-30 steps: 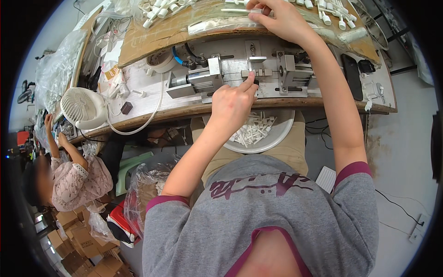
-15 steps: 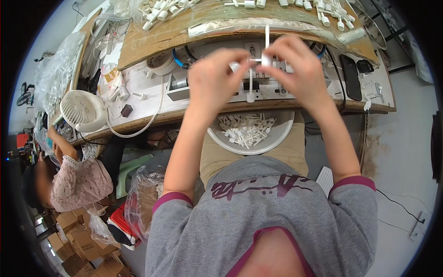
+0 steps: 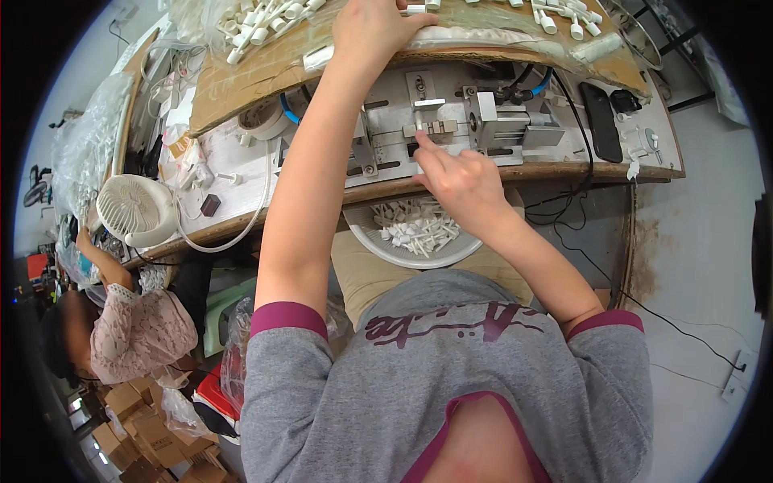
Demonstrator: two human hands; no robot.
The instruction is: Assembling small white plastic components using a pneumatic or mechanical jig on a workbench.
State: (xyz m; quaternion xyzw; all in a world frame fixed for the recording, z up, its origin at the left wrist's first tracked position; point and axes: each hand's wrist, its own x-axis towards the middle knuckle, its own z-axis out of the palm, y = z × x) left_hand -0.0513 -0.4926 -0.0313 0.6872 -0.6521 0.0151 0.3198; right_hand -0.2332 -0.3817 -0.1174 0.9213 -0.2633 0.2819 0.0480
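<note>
My left hand (image 3: 372, 34) reaches over the cardboard at the back, its thumb spread away from the fingers. Beside the thumb lies a white plastic tube piece (image 3: 415, 10); the picture's top edge cuts off part of the fingers. Over the metal fixture (image 3: 444, 127) is my right hand (image 3: 467, 183), index finger stretched out and the other fingers curled. That fingertip touches a small white plastic part (image 3: 419, 122) seated in the fixture. Below it, a pale basket (image 3: 366, 241) on my lap holds many short white plastic parts (image 3: 423, 229).
More white tube pieces (image 3: 266, 24) lie on the cardboard sheet (image 3: 225, 88). A white fan (image 3: 137, 208) and a tape roll (image 3: 262, 121) stand left. A phone (image 3: 600, 121) and dark cables (image 3: 576, 193) are at right. Another person (image 3: 145, 322) sits at far left.
My hands have moved apart from working together above the fixture. The left went up to the cardboard; the right lowered to the fixture, and the upright white stem is gone from its fingers.
</note>
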